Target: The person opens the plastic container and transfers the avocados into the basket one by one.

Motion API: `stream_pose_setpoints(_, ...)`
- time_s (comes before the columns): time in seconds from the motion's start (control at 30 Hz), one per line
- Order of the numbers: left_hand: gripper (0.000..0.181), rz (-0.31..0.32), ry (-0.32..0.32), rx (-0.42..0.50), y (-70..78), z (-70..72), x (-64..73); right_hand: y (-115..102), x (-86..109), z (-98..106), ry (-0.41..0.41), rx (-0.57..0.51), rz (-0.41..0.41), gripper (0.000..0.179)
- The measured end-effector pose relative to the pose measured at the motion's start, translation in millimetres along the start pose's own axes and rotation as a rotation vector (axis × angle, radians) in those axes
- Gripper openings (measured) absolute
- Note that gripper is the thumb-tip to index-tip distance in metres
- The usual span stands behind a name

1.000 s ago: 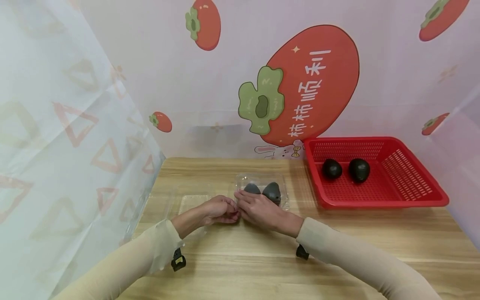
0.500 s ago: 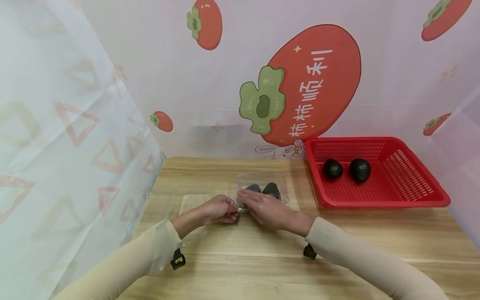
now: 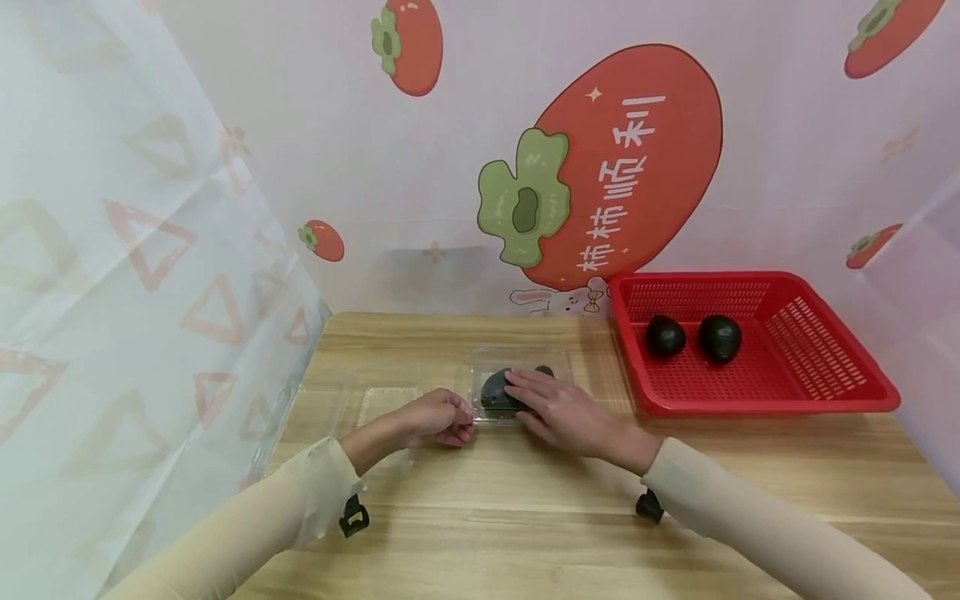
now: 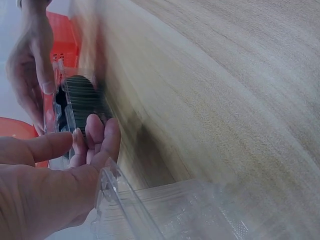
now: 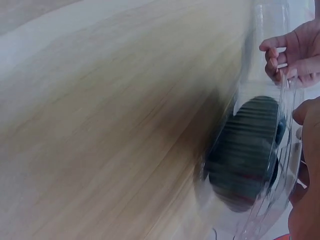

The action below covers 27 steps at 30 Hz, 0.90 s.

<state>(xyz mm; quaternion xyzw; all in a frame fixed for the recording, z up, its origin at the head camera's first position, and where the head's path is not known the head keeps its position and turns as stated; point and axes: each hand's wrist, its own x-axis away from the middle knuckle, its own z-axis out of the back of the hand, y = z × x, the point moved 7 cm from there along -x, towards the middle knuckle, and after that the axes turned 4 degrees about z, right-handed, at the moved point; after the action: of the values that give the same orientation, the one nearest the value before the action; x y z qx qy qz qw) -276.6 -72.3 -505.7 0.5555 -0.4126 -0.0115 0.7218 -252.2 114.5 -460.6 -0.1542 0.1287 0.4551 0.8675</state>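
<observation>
A clear plastic clamshell box point(image 3: 480, 360) sits on the table with dark avocados point(image 3: 497, 390) inside. At its near left corner my left hand point(image 3: 441, 418) pinches the rim between thumb and fingers; the left wrist view shows this hand point(image 4: 55, 185) close up. My right hand point(image 3: 564, 415) lies across the top of the box with fingers fairly straight, covering part of the avocados. From the right wrist view, an avocado point(image 5: 245, 150) shows through the box's ridged side, and my right hand point(image 5: 311, 170) is along the upper rim.
A red plastic basket point(image 3: 757, 407) with two avocados point(image 3: 720, 339) stands at the back right. More clear plastic containers point(image 3: 388, 402) lie on the table left of the box. A patterned sheet point(image 3: 187, 317) hangs along the left side.
My right hand has slid rightward along the box, from its left corner to over the avocados' right part. My left hand has stayed at the corner.
</observation>
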Motion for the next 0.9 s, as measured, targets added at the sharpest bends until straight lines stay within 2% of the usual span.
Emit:
stream_pose_setpoints(0.3,0.015,0.011,-0.012,-0.025,-0.1,-0.9,6.2,6,6.9,10,0.020,-0.010,-0.016,0.051)
stream_pose_setpoints(0.37,0.015,0.008,0.000,-0.035,-0.4,-0.8,7.6,7,7.6,11,0.021,-0.018,-0.021,0.052)
stream_pose_setpoints(0.5,0.015,-0.026,0.067,-0.098,0.2,-0.2,9.1,8,8.2,12,0.012,-0.027,-0.026,0.051)
stream_pose_setpoints(0.63,0.012,-0.077,0.137,-0.202,3.6,-0.7,12.3,10,7.8,13,0.015,-0.047,-0.050,0.051)
stream_pose_setpoints(0.73,0.013,-0.119,0.194,-0.337,8.3,-0.2,15.9,12,6.2,16,0.032,-0.069,-0.067,0.051)
stream_pose_setpoints(0.8,0.024,-0.139,0.232,-0.433,11.2,0.5,17.6,13,4.8,19,0.045,-0.082,-0.072,0.050)
stream_pose_setpoints(0.9,0.053,-0.162,0.266,-0.531,14.1,0.7,17.4,13,2.4,24,0.067,-0.094,-0.071,0.049)
